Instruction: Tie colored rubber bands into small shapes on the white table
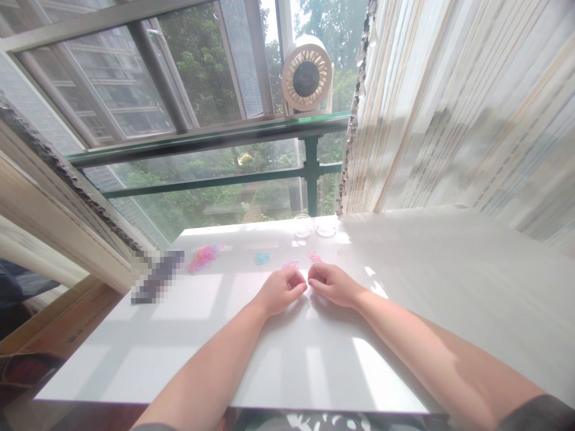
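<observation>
Both my hands rest on a white table, close together at its middle. My left hand is curled, fingers pinched toward the right hand. My right hand is curled too, its fingertips almost touching the left ones. Whatever they pinch is too small to make out. Just beyond them lie small loops of coloured bands: a pink one, a pink-red one and a blue one. A larger heap of pink and mixed bands lies further left.
A small clear glass jar and its lid stand at the table's far edge. A dark blurred object lies at the left. A striped curtain hangs on the right; a window with a green rail and a round fan is behind.
</observation>
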The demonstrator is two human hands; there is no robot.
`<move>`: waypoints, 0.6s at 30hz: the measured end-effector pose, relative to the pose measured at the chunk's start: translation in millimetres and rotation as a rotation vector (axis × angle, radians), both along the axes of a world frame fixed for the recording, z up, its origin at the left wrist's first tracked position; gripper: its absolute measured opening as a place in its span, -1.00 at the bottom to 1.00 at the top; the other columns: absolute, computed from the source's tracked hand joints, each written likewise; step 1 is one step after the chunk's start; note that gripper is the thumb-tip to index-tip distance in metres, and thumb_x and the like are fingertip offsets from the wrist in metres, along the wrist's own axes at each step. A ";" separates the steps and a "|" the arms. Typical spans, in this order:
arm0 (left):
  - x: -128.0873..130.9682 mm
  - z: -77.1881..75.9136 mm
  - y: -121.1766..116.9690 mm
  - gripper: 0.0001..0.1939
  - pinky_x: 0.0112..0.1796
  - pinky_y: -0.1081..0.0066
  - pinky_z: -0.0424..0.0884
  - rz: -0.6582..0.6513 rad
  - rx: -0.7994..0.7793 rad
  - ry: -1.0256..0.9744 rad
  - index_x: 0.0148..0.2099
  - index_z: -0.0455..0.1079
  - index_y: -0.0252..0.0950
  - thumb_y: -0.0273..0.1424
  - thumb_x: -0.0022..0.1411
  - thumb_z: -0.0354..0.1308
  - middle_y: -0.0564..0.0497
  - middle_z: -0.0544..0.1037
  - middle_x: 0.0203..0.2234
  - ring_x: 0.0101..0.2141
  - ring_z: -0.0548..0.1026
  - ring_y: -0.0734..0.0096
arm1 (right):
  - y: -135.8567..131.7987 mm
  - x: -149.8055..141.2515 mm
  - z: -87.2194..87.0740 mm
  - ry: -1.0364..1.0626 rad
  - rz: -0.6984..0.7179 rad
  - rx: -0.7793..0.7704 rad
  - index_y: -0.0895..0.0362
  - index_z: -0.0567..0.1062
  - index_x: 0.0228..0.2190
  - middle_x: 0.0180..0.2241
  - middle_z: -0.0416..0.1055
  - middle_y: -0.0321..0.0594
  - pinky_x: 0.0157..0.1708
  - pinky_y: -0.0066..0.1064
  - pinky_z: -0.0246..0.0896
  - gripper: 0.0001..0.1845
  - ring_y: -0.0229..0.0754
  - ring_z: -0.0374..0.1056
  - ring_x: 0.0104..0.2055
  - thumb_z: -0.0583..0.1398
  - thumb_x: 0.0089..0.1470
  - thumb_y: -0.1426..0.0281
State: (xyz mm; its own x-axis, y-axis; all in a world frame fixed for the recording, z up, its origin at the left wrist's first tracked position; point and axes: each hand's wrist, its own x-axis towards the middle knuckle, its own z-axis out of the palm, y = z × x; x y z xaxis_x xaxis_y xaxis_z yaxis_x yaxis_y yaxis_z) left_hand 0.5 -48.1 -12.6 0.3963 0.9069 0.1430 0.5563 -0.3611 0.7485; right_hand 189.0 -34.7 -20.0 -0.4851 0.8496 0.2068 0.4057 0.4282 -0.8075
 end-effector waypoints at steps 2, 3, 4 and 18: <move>0.0 -0.2 0.1 -0.85 -0.44 0.51 0.23 0.002 -0.002 -0.002 -0.38 0.36 -0.30 -0.32 0.11 0.09 0.08 0.46 -0.50 -0.50 0.33 0.52 | 0.1 0.1 0.1 -0.003 0.000 0.000 0.14 0.32 -0.52 -0.59 0.20 -0.38 -0.48 -0.48 0.01 -0.95 -0.33 0.11 -0.52 0.08 -0.06 0.47; -0.1 -0.4 0.1 -0.85 -0.45 0.51 0.23 0.002 -0.003 -0.003 -0.38 0.36 -0.30 -0.32 0.11 0.09 0.07 0.46 -0.50 -0.50 0.33 0.52 | 0.2 0.1 0.2 -0.005 0.001 0.000 0.14 0.32 -0.52 -0.59 0.20 -0.38 -0.49 -0.48 0.01 -0.95 -0.33 0.11 -0.52 0.08 -0.06 0.46; -0.2 -0.6 0.2 -0.85 -0.45 0.51 0.23 0.001 -0.004 -0.004 -0.38 0.36 -0.30 -0.31 0.11 0.09 0.07 0.46 -0.50 -0.50 0.33 0.52 | 0.4 0.1 0.2 -0.008 0.001 0.000 0.14 0.32 -0.52 -0.59 0.21 -0.38 -0.49 -0.48 0.01 -0.95 -0.33 0.11 -0.52 0.08 -0.06 0.47; -0.9 -1.9 0.5 -0.84 -0.46 0.51 0.23 0.001 -0.006 -0.010 -0.38 0.37 -0.30 -0.31 0.11 0.09 0.07 0.46 -0.51 -0.50 0.33 0.52 | 0.7 0.0 -1.5 -0.015 0.006 -0.006 0.14 0.33 -0.51 -0.59 0.19 -0.38 -0.48 -0.48 0.02 -0.94 -0.33 0.10 -0.52 0.07 -0.04 0.45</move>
